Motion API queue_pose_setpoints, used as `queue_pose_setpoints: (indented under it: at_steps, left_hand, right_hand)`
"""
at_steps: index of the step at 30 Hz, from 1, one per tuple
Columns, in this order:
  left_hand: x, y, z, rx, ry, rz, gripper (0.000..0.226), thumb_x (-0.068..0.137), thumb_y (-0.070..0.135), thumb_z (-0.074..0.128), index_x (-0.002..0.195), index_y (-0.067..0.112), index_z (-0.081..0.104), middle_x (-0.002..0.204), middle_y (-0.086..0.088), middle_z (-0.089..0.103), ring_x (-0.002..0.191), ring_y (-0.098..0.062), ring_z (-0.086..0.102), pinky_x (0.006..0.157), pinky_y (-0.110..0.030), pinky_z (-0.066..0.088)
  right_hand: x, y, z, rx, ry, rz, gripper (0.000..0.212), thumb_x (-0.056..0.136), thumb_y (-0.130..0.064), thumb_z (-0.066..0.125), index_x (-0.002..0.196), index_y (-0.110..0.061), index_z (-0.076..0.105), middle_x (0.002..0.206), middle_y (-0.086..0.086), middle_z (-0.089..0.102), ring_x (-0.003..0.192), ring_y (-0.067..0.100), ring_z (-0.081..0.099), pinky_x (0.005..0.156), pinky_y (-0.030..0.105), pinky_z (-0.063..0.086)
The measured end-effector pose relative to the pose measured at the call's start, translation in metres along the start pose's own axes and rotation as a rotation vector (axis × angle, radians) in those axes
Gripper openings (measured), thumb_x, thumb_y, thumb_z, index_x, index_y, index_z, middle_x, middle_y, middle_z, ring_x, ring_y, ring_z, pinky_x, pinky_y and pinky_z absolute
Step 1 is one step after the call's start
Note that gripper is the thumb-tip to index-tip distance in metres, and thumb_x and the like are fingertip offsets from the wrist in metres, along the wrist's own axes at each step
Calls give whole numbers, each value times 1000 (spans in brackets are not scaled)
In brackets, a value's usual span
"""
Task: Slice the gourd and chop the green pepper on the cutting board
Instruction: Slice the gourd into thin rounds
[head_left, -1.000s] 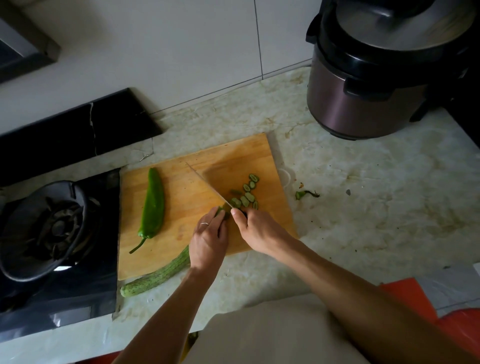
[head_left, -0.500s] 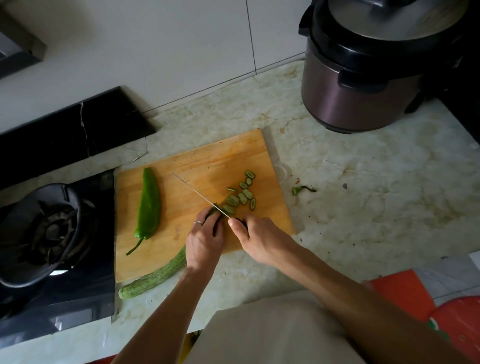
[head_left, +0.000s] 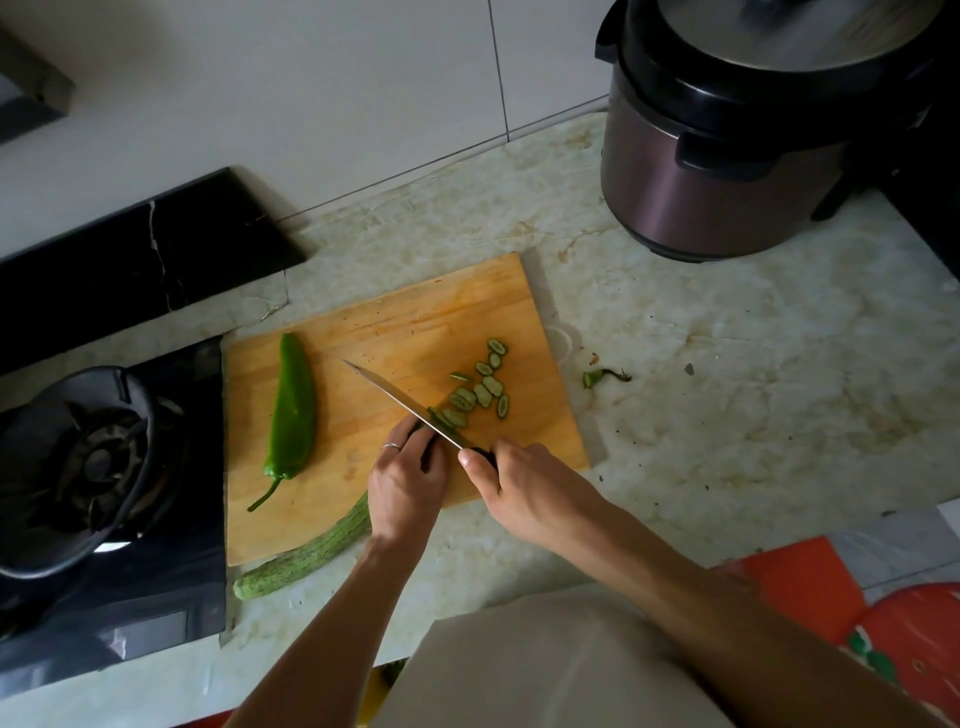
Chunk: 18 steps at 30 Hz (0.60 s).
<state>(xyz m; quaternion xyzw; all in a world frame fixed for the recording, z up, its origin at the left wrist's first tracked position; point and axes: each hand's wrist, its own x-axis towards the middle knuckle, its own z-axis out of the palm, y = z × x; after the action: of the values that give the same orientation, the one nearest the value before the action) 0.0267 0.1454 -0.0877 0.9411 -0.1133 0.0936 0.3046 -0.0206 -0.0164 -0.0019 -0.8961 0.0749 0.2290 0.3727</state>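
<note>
Looking down, we see one wooden cutting board on the marbled surface, and both hands at work near its front edge. Our left hand has its fingers curled down onto the one gourd, pinning it; a ring shows on one finger. The gourd runs diagonally, its uncut end hanging off the board's front edge onto the surface, its cut end hidden under our fingers. Our right hand is wrapped round the dark handle of the one knife, whose blade angles up and left across the board and meets the gourd just beside the left fingertips. Right of the blade we count about nine gourd slices, loosely scattered and some touching; the exact number is hard to tell. One whole green pepper lies on the board's left side, stem toward us, well apart from the knife. Off the board to the right sits one small green stem scrap. One pressure cooker stands at the back right, and one gas burner sits left of the board.
</note>
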Motion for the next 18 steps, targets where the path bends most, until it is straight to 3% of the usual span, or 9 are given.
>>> queue_pose_setpoints:
  at_steps: [4,8,12,18]
  left_hand:
    - [0,-6,3,0,-13,12,20,85,0,71,101,9,77,118,1,70,95,-16,70,72,-33,59]
    - [0,-5,3,-8,-12,12,24,86,0,70,106,11,76,120,3,70,97,-16,70,75,-33,59]
    - [0,-6,4,-3,-20,7,23,86,1,70,106,11,77,122,3,69,99,-16,69,76,-34,59]
    - [0,-5,4,27,-22,8,15,85,-1,69,95,8,76,115,1,70,85,-22,70,61,-34,58]
  right_hand:
    - [-6,3,-5,6,-11,14,45,102,-58,29,90,-17,43,88,9,56,76,26,53,64,30,35]
    - [-7,6,-9,18,-32,29,46,101,-58,29,91,-16,44,95,12,60,77,26,53,64,31,37]
    - [-8,6,-7,13,-25,27,46,101,-58,29,90,-16,44,88,9,55,76,25,54,64,31,37]
    - [-7,8,2,-88,13,-13,48,101,-59,26,98,-16,46,100,14,64,84,29,61,63,30,33]
